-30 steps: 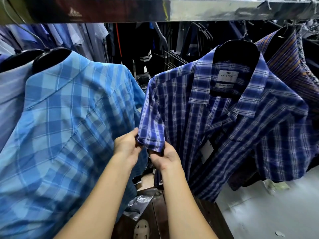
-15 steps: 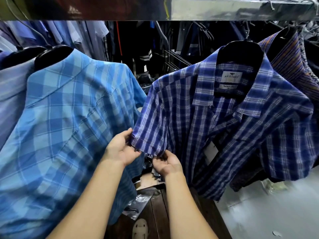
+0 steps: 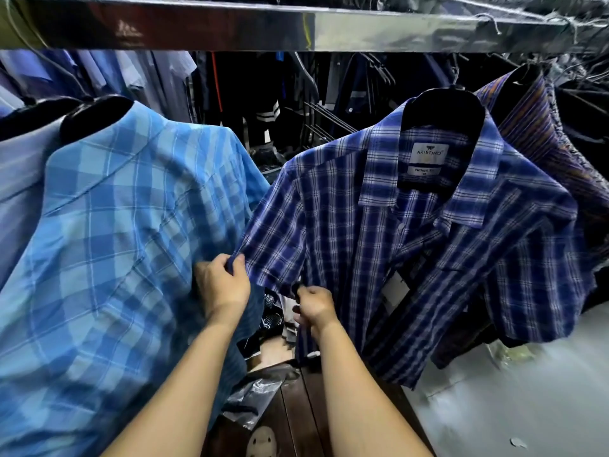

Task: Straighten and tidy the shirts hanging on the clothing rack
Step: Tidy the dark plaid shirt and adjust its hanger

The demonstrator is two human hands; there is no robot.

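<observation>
We're on the navy plaid shirt, hung on its black hanger under the steel rail, just right of the light-blue checked shirt. Both hands work its short sleeve — the left hand pinches the hem's outer corner, and the right hand has its fingers curled round the hem's inner end. We read this as sleeve-smoothing. The next move calls for an even downward tug at those 2 corners — gentle, so the shirt stays centred.
</observation>
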